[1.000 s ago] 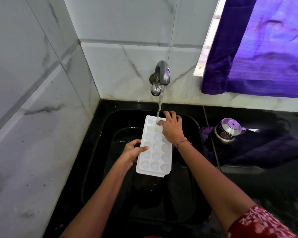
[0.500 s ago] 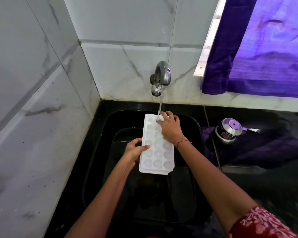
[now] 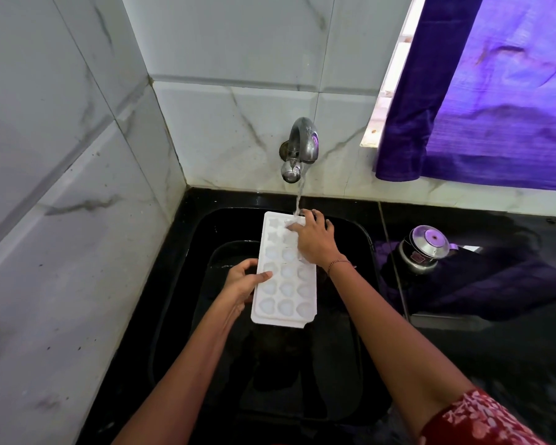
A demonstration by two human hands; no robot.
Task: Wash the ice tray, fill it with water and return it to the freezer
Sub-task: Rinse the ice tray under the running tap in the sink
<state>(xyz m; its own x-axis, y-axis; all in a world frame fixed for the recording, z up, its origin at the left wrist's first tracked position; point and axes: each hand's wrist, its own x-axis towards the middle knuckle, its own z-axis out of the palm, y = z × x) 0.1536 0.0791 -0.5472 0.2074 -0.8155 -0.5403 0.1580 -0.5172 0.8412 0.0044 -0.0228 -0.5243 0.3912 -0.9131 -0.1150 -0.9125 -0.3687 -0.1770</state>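
Observation:
A white ice tray (image 3: 286,285) with heart and star shaped cells is held over the black sink (image 3: 363,245). My left hand (image 3: 243,281) grips its left long edge, thumb on top. My right hand (image 3: 315,240) lies on the tray's far right cells, fingers spread over them. Water runs from the metal tap (image 3: 299,149) on the wall and lands on the tray's far end, right by my right fingertips.
Marble-tiled walls close the left and back sides. A small steel pot with lid (image 3: 422,248) stands on the black counter (image 3: 495,309) to the right of the sink. A purple curtain (image 3: 495,91) hangs over the window at top right.
The tray has swung slightly, its near end now squarer to me and a bit nearer. My right hand has shifted a little over the far cells under the stream.

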